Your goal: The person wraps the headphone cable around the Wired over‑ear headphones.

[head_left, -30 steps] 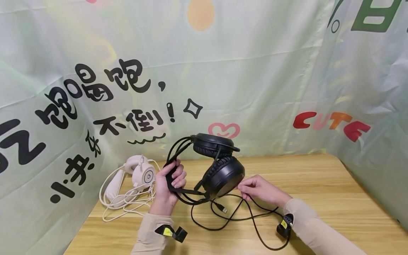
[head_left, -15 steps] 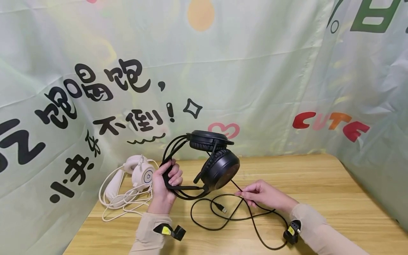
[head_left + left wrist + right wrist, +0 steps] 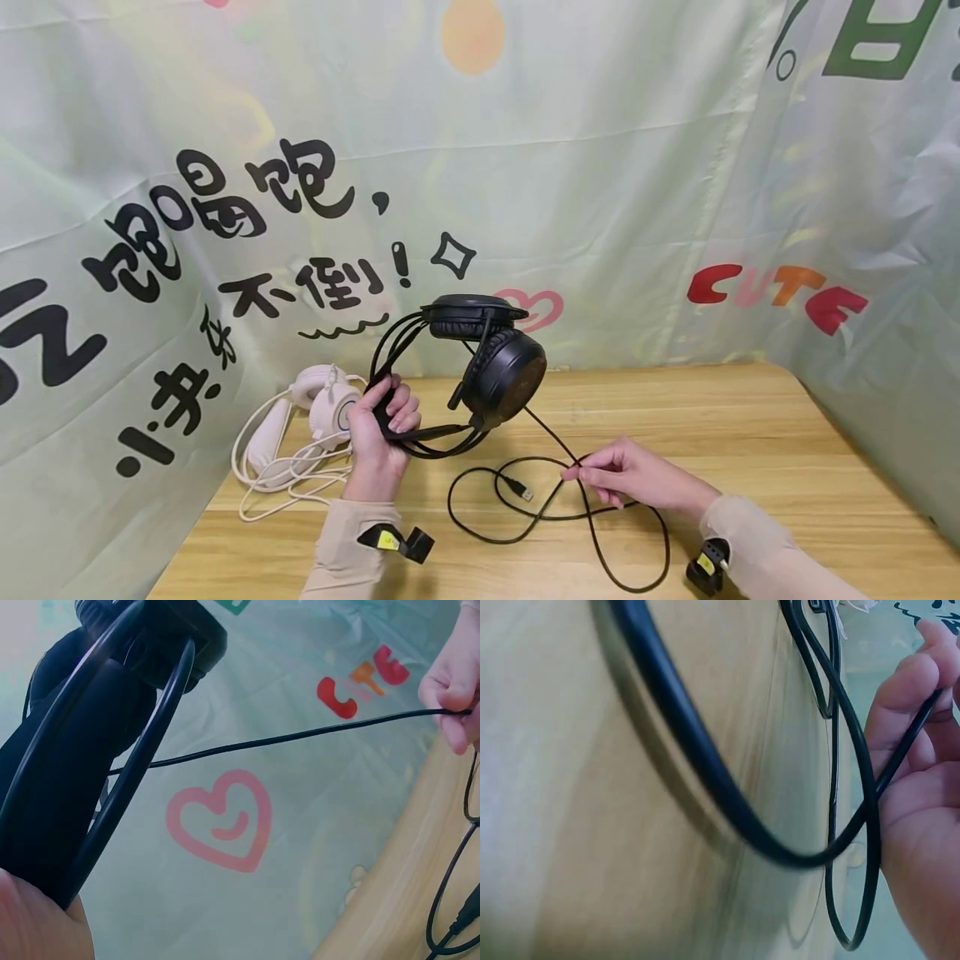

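My left hand (image 3: 384, 429) grips the headband of a black over-ear headset (image 3: 506, 379), holding it up above the table with the ear cups pointing right. A slim microphone boom hangs beside the nearer cup. Between thumb and fingertips, my right hand (image 3: 626, 475) pinches the headset's black cable (image 3: 551, 433), which runs straight from the cups to those fingers. Past the pinch the cable drops in loose loops onto the wood, where its USB plug (image 3: 519, 488) lies. In the left wrist view the cable (image 3: 300, 735) stretches across to the right hand (image 3: 454, 690).
A white headset (image 3: 330, 404) with a tangled white cord lies at the table's left side, close to the left hand. The wooden table (image 3: 765, 433) is bordered at the back and sides by a printed curtain (image 3: 600, 192). Each wrist wears a small black camera.
The black headset has shifted left and slightly up in my left hand. My right hand has moved right and down with the cable, and a longer straight stretch now shows.
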Demonstrator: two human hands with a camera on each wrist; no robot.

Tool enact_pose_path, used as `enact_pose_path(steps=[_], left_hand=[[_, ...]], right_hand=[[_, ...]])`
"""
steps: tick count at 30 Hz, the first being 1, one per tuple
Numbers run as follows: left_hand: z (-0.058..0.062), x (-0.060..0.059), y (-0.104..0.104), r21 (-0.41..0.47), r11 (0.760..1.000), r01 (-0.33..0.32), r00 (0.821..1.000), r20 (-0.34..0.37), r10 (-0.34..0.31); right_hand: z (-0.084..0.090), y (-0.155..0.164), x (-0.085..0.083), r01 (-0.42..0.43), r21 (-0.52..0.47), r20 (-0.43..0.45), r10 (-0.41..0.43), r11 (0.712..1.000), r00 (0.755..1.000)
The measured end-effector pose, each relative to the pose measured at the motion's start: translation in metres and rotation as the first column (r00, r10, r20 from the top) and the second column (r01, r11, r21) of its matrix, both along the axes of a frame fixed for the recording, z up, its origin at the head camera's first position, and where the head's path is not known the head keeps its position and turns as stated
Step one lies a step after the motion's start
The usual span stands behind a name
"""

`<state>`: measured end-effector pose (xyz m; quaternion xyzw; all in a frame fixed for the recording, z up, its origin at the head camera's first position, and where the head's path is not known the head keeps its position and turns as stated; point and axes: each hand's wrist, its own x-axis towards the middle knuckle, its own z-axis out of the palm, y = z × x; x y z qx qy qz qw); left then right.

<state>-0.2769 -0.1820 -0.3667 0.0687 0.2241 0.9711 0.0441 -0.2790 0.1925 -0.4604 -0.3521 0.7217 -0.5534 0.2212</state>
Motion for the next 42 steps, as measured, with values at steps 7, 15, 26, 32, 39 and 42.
enact_pose_path(steps=[7, 15, 26, 32, 39, 42], left_hand=[[0.000, -0.001, -0.001, 0.030, 0.999, -0.043, 0.999, 0.015, 0.043], [0.002, -0.004, -0.001, 0.003, 0.993, -0.121, 0.989, 0.081, 0.121], [-0.004, -0.011, -0.001, -0.065, 0.978, -0.200, 0.971, 0.116, 0.207], [-0.008, -0.015, -0.001, -0.102, 0.955, -0.280, 0.946, 0.138, 0.292], [-0.012, -0.018, -0.003, -0.148, 0.936, -0.320, 0.927, 0.152, 0.341], [-0.012, -0.020, -0.004, -0.156, 0.932, -0.329, 0.921, 0.165, 0.352]], right_hand=[[0.002, 0.006, 0.011, 0.000, 0.007, -0.024, 0.001, 1.000, 1.000], [0.003, 0.007, 0.020, -0.007, 0.008, -0.027, 0.008, 1.000, 1.000], [0.004, 0.011, 0.027, -0.022, -0.017, -0.067, 0.020, 1.000, 0.998], [0.007, 0.014, 0.033, 0.008, 0.013, -0.066, -0.007, 1.000, 0.998], [0.012, 0.013, 0.040, 0.032, 0.036, -0.107, -0.028, 0.999, 0.994], [0.014, 0.013, 0.043, 0.036, 0.050, -0.151, -0.028, 0.998, 0.988]])
